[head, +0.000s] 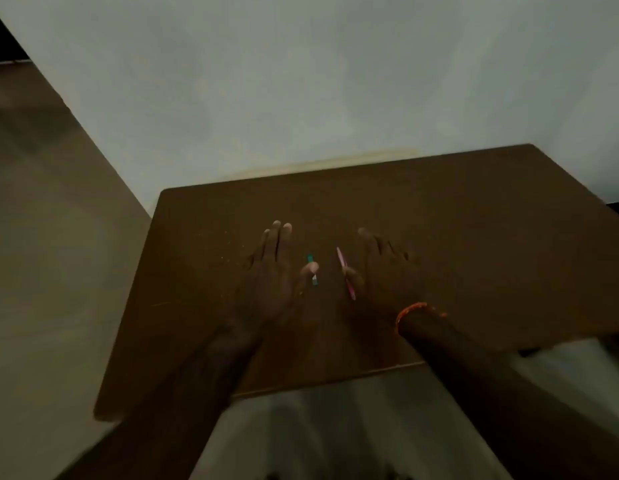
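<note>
I have the left hand (270, 275) and right hand (382, 271) flat on the bench (474, 220), fingers (277, 240) straight, thumbs touching a short teal-and-white piece (311, 258) and a pink pen (341, 260) lying between them, nothing lifted, so I judge we're barely started.

On the brown rectangular wooden table (474, 220) the left hand (270, 271) and the right hand (380, 275) lie flat, side by side. Between them, the short teal-and-white stick (311, 258) lies under the left thumb tip, and the slim pink pen (342, 259) lies to its right, crossed by the right thumb. The pale plaster wall (301, 81) stands beyond the fingertips, behind the table's far edge.
</note>
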Demonstrator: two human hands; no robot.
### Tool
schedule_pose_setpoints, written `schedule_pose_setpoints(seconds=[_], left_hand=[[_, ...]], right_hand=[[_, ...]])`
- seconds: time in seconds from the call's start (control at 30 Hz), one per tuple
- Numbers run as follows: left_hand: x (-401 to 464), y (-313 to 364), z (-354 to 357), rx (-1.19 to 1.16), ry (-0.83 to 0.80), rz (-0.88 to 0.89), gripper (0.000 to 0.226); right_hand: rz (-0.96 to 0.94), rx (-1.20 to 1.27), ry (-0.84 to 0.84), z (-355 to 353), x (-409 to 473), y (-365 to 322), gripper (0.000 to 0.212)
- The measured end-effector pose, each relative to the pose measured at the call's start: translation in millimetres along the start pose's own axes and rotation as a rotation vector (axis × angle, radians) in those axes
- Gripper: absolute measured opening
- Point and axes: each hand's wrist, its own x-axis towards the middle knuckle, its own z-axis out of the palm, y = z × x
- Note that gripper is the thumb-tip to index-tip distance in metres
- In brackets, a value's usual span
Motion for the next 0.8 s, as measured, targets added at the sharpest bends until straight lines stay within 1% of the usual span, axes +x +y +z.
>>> schedule_pose_setpoints(seconds=[0.1,0.17,0.27,0.33,0.4,0.5,0.57,0.63,0.7,0.8], left_hand=[[-5.5,0.2,13.7,-0.024,-0.009,-0.03,0.087],[-9.2,1.8,24.4,-0.019,-0.019,-0.02,0.081],[-5.5,6.3,30.3,-0.105,0.039,-0.017,0.066],[0.0,11.3,34.8,-0.228,0.081,-0.02,0.051],[9.3,17.4,40.3,-0.41,0.1,-0.089,0.038],[25.6,27.4,49.4,-0.769,0.014,-0.327,0.027],[31.3,30.0,59.0,-0.96,-0.002,-0.452,0.025],[31.3,29.3,68.6,-1.057,0.022,-0.511,0.025],[28.9,27.9,75.4,-1.132,0.038,-0.533,0.022],[33.6,30.4,75.7,-1.149,0.034,-0.538,0.021]], right_hand=[[-0.007,0.052,-0.03,12.5,-7.3,0.4,0.068],[0.008,0.091,-0.088,22.7,-8.4,0.8,0.06],[0.062,0.168,-0.154,32.3,0.4,-0.9,0.059],[0.091,0.198,-0.199,38.8,3.6,-3.6,0.059],[0.128,0.238,-0.18,46.2,6.0,-5.8,0.061],[0.184,0.299,-0.116,56.2,5.7,-6.6,0.057],[0.221,0.384,-0.106,61.4,4.1,-4.3,0.055],[0.295,0.537,-0.065,64.8,1.8,-0.9,0.056],[0.363,0.691,0.013,67.5,-2.5,3.1,0.058],[0.379,0.939,0.047,67.9,-2.7,5.7,0.056]])
